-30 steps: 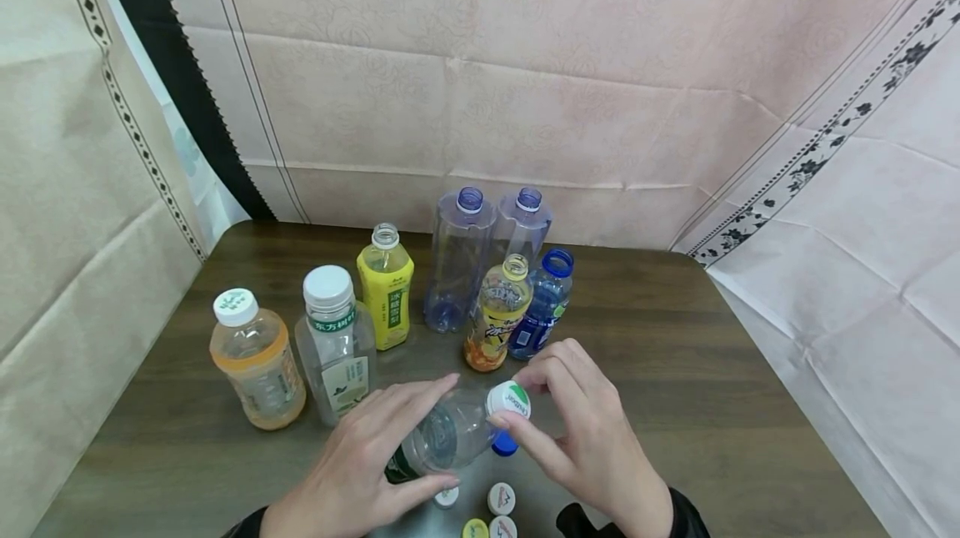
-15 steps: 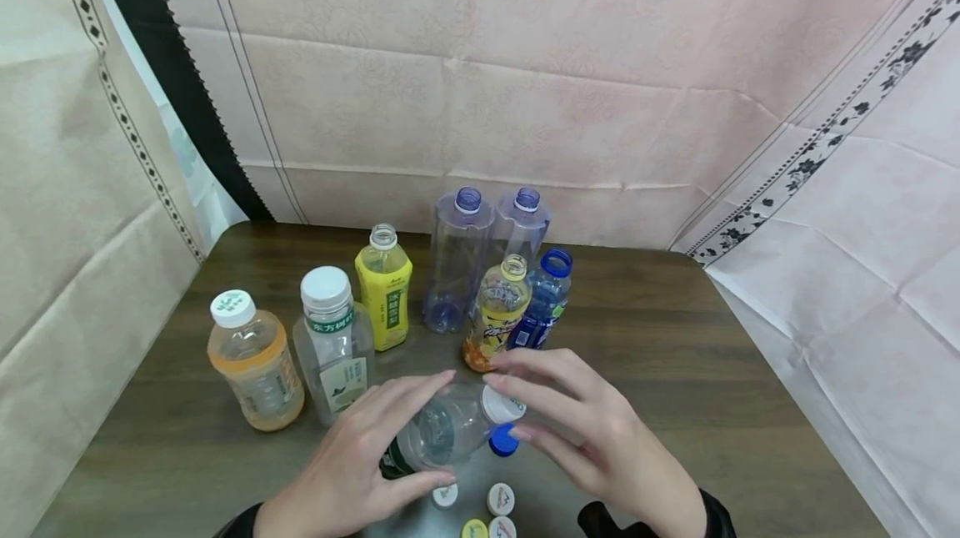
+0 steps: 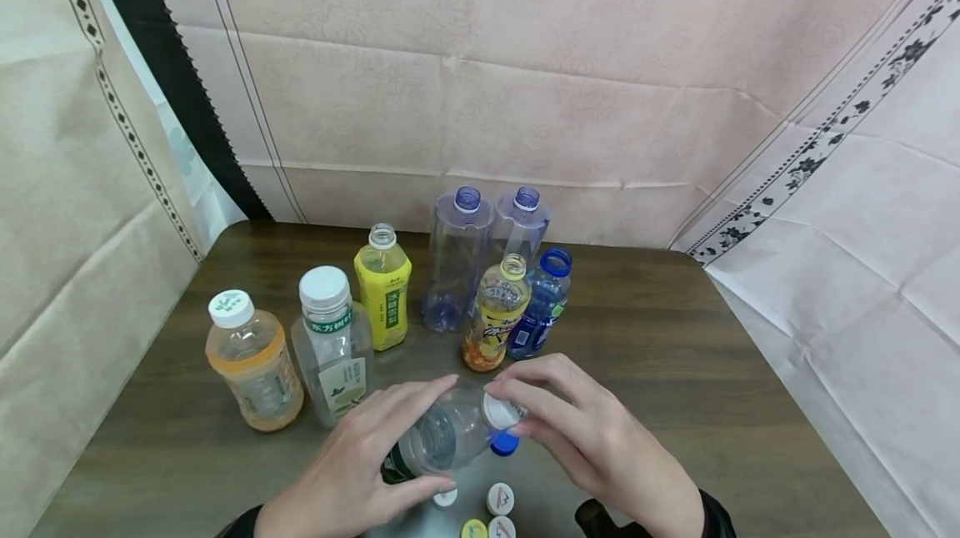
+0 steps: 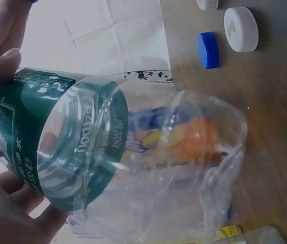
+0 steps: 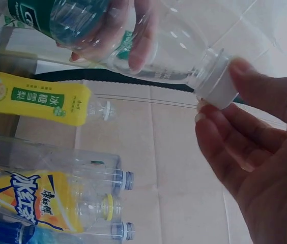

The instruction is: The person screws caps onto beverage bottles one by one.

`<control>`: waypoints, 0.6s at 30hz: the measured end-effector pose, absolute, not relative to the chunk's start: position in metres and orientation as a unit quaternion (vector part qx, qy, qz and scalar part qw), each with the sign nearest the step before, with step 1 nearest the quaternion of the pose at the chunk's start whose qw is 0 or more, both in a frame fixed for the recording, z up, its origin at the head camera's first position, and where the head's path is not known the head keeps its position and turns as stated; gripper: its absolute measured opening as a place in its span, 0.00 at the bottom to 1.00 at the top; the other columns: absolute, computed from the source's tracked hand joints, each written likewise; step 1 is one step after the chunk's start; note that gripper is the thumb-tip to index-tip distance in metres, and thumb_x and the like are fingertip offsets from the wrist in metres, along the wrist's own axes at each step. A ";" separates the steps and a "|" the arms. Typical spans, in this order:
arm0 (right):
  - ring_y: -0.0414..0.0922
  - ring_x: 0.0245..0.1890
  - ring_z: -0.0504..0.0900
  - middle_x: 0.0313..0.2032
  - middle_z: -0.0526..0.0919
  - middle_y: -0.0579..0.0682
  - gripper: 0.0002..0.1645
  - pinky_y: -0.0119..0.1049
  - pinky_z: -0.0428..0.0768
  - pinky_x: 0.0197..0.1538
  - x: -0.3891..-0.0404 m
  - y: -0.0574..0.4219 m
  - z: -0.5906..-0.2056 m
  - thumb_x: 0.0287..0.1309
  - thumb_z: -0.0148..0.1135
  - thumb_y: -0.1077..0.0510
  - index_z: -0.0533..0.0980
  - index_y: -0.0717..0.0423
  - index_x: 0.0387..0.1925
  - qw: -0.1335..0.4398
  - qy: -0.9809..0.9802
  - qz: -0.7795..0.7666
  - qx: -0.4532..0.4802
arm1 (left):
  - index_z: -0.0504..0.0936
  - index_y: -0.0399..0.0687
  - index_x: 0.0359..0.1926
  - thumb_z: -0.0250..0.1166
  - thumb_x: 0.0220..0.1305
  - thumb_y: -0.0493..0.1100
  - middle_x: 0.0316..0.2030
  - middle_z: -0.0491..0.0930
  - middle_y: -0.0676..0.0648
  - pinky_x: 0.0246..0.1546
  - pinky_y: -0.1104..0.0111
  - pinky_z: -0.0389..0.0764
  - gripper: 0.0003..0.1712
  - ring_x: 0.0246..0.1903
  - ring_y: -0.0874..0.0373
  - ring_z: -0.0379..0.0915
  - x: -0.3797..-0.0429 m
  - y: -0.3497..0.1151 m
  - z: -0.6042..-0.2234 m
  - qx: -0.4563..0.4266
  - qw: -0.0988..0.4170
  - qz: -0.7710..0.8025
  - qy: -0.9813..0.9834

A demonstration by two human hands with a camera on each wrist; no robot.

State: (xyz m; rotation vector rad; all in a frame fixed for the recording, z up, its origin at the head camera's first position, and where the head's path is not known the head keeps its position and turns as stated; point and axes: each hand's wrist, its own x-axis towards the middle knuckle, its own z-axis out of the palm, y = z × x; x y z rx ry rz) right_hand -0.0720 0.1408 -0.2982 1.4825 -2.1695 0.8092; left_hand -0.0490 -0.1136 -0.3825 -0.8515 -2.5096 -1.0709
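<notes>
My left hand (image 3: 367, 463) holds a clear plastic bottle (image 3: 448, 431), tilted with its neck toward the right. Its green label (image 4: 36, 127) shows between my left fingers and thumb in the left wrist view. A white screw cap (image 3: 499, 411) sits on the bottle's mouth. With thumb and fingertips, my right hand (image 3: 600, 429) pinches this cap; the right wrist view shows the thumb on one side of the cap (image 5: 220, 89) and the fingers on the other.
Loose caps lie in front: a blue cap (image 3: 505, 443), a yellow cap (image 3: 474, 529) and several white ones. Two capped bottles, an orange-banded one (image 3: 257, 371) and a square one (image 3: 335, 363), stand left. Behind are several uncapped bottles, including a yellow-labelled one (image 3: 384, 296) and an iced-tea bottle (image 3: 498, 313).
My right fingers loosened and spread around the cap, then closed on it again in a shifted position. The cap's green mark has turned out of sight. My left hand and the bottle barely moved.
</notes>
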 end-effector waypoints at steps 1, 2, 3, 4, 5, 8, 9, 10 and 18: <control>0.41 0.50 0.77 0.52 0.78 0.51 0.18 0.23 0.74 0.59 -0.072 0.140 -0.298 0.68 0.54 0.57 0.75 0.57 0.57 0.196 -0.776 0.288 0.527 | 0.58 0.68 0.72 0.68 0.53 0.65 0.60 0.72 0.62 0.48 0.62 0.82 0.47 0.55 0.66 0.73 -0.049 -0.113 -0.382 -0.293 0.140 -0.372 -0.870; 0.41 0.50 0.77 0.52 0.78 0.51 0.18 0.23 0.74 0.59 -0.072 0.140 -0.298 0.68 0.54 0.57 0.75 0.57 0.56 0.197 -0.776 0.288 0.525 | 0.58 0.68 0.72 0.68 0.53 0.65 0.60 0.72 0.62 0.48 0.62 0.82 0.47 0.55 0.66 0.73 -0.048 -0.113 -0.383 -0.292 0.139 -0.373 -0.870; 0.40 0.49 0.76 0.52 0.77 0.51 0.17 0.22 0.74 0.59 -0.071 0.140 -0.298 0.68 0.54 0.57 0.75 0.56 0.55 0.198 -0.778 0.286 0.523 | 0.58 0.68 0.72 0.68 0.53 0.65 0.60 0.73 0.61 0.47 0.62 0.82 0.47 0.55 0.66 0.73 -0.048 -0.113 -0.383 -0.293 0.140 -0.373 -0.869; 0.40 0.49 0.76 0.51 0.77 0.50 0.17 0.22 0.74 0.58 -0.071 0.140 -0.299 0.68 0.54 0.57 0.75 0.57 0.55 0.200 -0.778 0.285 0.523 | 0.58 0.68 0.72 0.68 0.54 0.64 0.60 0.73 0.61 0.47 0.62 0.82 0.47 0.55 0.66 0.73 -0.048 -0.113 -0.383 -0.294 0.139 -0.374 -0.868; 0.40 0.49 0.76 0.51 0.77 0.50 0.17 0.22 0.74 0.58 -0.071 0.140 -0.299 0.68 0.54 0.57 0.75 0.57 0.55 0.202 -0.779 0.282 0.523 | 0.58 0.67 0.72 0.68 0.54 0.64 0.60 0.73 0.61 0.47 0.62 0.82 0.47 0.55 0.65 0.73 -0.047 -0.113 -0.383 -0.296 0.139 -0.374 -0.868; 0.39 0.49 0.75 0.51 0.77 0.49 0.17 0.22 0.74 0.56 -0.071 0.139 -0.300 0.69 0.53 0.56 0.75 0.56 0.55 0.206 -0.781 0.277 0.521 | 0.58 0.67 0.72 0.68 0.55 0.64 0.60 0.73 0.60 0.48 0.61 0.82 0.47 0.55 0.65 0.73 -0.047 -0.113 -0.383 -0.297 0.140 -0.374 -0.867; 0.39 0.48 0.75 0.51 0.77 0.49 0.17 0.22 0.74 0.56 -0.071 0.139 -0.301 0.69 0.52 0.56 0.75 0.56 0.55 0.207 -0.782 0.274 0.520 | 0.58 0.66 0.72 0.68 0.55 0.63 0.61 0.73 0.60 0.48 0.61 0.82 0.46 0.55 0.64 0.74 -0.046 -0.113 -0.383 -0.298 0.140 -0.374 -0.867; 0.39 0.48 0.75 0.51 0.77 0.49 0.17 0.22 0.74 0.56 -0.071 0.139 -0.301 0.69 0.53 0.56 0.75 0.56 0.55 0.207 -0.783 0.275 0.518 | 0.58 0.66 0.72 0.67 0.55 0.63 0.61 0.73 0.60 0.48 0.60 0.82 0.46 0.56 0.64 0.74 -0.046 -0.113 -0.383 -0.298 0.139 -0.374 -0.867; 0.41 0.51 0.78 0.53 0.78 0.51 0.25 0.22 0.74 0.57 -0.071 0.135 -0.306 0.62 0.63 0.55 0.73 0.58 0.59 0.208 -0.788 0.326 0.479 | 0.58 0.66 0.72 0.67 0.54 0.65 0.60 0.73 0.62 0.50 0.59 0.81 0.47 0.57 0.64 0.73 -0.047 -0.112 -0.385 -0.281 0.125 -0.386 -0.870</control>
